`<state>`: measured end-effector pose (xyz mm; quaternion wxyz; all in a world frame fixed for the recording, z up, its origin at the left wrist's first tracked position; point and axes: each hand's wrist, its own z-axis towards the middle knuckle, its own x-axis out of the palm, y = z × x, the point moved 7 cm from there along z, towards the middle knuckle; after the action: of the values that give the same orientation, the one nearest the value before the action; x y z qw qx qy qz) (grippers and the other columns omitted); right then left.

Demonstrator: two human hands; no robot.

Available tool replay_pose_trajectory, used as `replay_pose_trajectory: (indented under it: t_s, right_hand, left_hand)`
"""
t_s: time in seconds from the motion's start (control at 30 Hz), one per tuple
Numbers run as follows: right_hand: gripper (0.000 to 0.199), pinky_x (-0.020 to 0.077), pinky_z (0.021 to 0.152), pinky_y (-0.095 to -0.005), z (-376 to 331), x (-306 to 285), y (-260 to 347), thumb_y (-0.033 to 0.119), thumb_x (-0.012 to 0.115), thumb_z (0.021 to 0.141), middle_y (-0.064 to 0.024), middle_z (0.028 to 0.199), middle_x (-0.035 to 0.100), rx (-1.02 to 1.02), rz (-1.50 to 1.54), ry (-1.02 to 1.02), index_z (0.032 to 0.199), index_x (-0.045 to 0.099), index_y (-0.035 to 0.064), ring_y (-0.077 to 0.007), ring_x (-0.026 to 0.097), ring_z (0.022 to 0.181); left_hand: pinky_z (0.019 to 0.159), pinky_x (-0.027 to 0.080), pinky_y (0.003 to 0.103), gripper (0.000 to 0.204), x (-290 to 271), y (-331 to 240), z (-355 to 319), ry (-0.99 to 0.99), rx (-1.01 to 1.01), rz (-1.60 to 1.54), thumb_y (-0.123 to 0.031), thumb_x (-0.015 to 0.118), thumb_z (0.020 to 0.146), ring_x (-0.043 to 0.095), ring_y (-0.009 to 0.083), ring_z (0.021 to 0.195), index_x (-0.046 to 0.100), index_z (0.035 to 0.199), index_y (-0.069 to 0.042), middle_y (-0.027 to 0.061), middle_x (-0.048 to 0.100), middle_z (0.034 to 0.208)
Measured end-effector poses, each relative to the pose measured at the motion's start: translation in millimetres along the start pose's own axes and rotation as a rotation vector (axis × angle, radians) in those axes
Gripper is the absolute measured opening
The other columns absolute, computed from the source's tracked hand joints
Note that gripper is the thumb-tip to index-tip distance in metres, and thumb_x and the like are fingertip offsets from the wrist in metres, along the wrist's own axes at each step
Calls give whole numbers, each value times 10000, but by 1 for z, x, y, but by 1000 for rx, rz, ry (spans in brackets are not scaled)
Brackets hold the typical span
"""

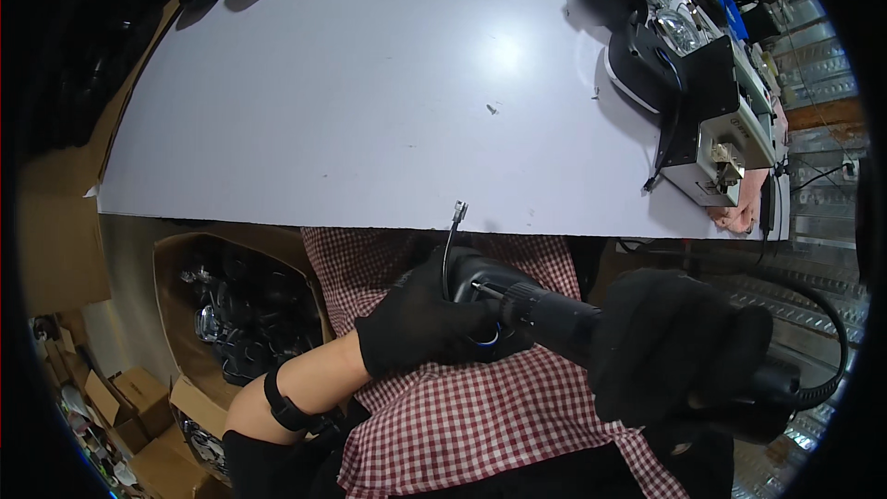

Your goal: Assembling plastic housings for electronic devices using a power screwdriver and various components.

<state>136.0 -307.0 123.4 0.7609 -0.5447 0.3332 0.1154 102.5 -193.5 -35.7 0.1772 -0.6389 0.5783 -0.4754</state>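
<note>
In front of my checked apron, just below the table edge, my left hand (416, 314) in a black glove is closed around a rounded black plastic housing (480, 270). A short black cable (447, 254) rises from the housing, its small connector standing over the table's front edge. My gloved right hand (679, 346) grips a black corded electric screwdriver (562, 321), held nearly level. The screwdriver's thin bit points left and reaches the housing beside my left fingers. Whether a screw sits under the tip is too small to tell.
On the white table (277, 111) lies a small loose screw (492, 109). At right stand a metal box (739, 152), another black housing (642, 65) and clear lamp parts (679, 32). A cardboard box (171, 282) of dark parts is at lower left. The screwdriver's cord (839, 314) loops at right.
</note>
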Motion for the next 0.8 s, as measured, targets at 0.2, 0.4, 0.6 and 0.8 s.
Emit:
replay_pose_trajectory:
  t_s: [0.2, 0.4, 0.6, 0.8]
  right_hand:
    - [473, 307, 921, -385, -8, -11, 27, 430, 667, 849, -82, 1024, 555, -375, 1309, -308, 1144, 473, 115, -244, 508, 955]
    - [589, 305, 1099, -477, -12, -3, 19, 427, 704, 811, -117, 1184, 590, -674, 2222, -452, 1270, 509, 115, -312, 542, 1137]
    - [295, 505, 859, -468, 0, 13, 8, 302, 628, 868, -125, 972, 671, -638, 2420, -228, 969, 657, 26, -275, 654, 915]
    - [209, 550, 614, -419, 21, 13, 8, 217, 633, 843, -137, 761, 656, -548, 2498, -294, 811, 663, 13, -279, 654, 650]
  left_hand:
    - [872, 530, 329, 541, 4, 8, 1, 29, 75, -91, -231, 741, 818, 621, 181, 1005, 494, 1236, 8, 120, 623, 1143]
    - [896, 507, 318, 365, -12, 38, 3, -157, 116, 223, -143, 648, 882, 611, 146, 1010, 525, 1207, -30, 98, 628, 1121]
    - [895, 503, 329, 276, 0, 12, -7, -229, 140, 419, -82, 586, 904, 627, 196, 1016, 549, 1172, -28, 120, 635, 1104]
    - [889, 506, 338, 286, 1, 4, -14, -223, 197, 444, -131, 609, 904, 644, 226, 997, 558, 1165, -26, 143, 653, 1082]
